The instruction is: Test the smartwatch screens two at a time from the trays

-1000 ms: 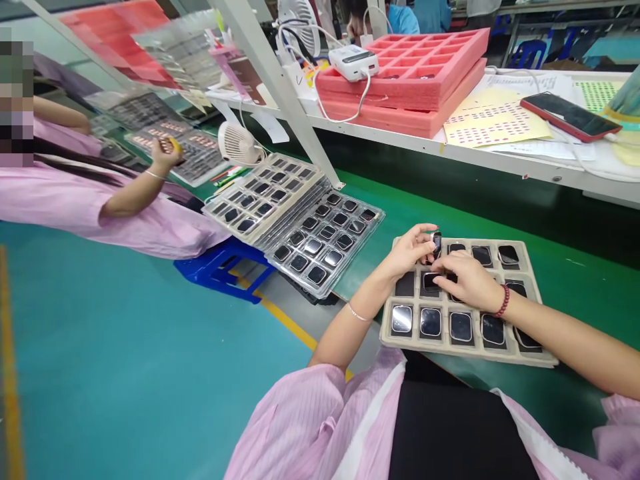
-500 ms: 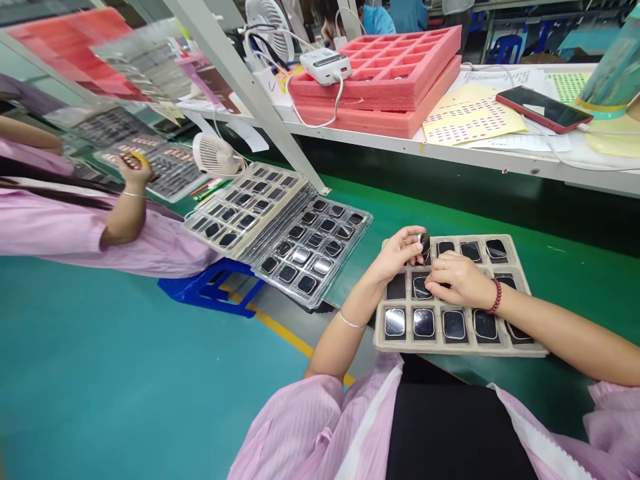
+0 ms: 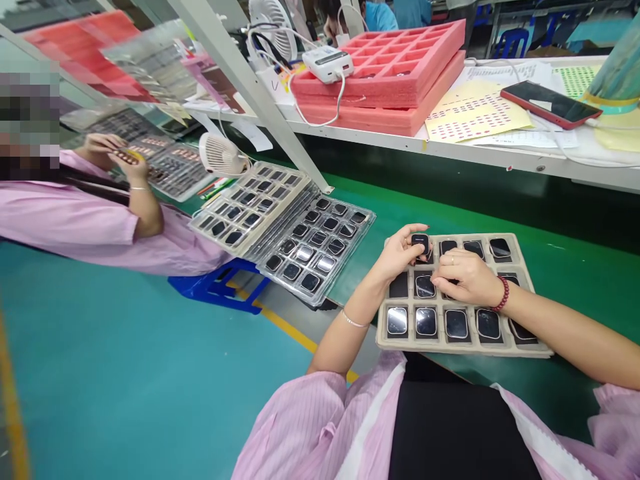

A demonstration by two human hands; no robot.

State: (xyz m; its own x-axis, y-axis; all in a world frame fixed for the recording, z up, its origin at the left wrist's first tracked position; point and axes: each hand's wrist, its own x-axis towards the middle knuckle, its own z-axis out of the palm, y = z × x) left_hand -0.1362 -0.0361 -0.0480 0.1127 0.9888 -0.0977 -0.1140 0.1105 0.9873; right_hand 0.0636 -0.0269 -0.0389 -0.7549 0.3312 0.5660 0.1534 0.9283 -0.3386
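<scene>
My left hand point(image 3: 404, 252) pinches a small black watch-like piece point(image 3: 420, 244) between thumb and fingers above the back left part of a beige tray point(image 3: 395, 343). Its dark glossy face is turned up toward me. My right hand point(image 3: 467, 277) is over the middle of the same tray, fingers curled together beside a dark square piece point(image 3: 425, 287) in a compartment. Whether those fingertips hold anything is hidden. Several more dark square pieces lie in the tray's compartments, and a compartment at the left of the middle row point(image 3: 399, 285) shows only its black bottom.
Clear trays point(image 3: 320, 247) of similar pieces lie to the left, near a small white fan point(image 3: 220, 153). Red foam trays point(image 3: 370, 100), a power bank point(image 3: 327, 63) and a phone point(image 3: 550, 103) rest on the shelf. Another person in pink point(image 3: 75, 213) works at far left.
My left hand has turned the black piece so that its face shows flatter toward me. My right hand has barely moved. The other person's second hand has come into view.
</scene>
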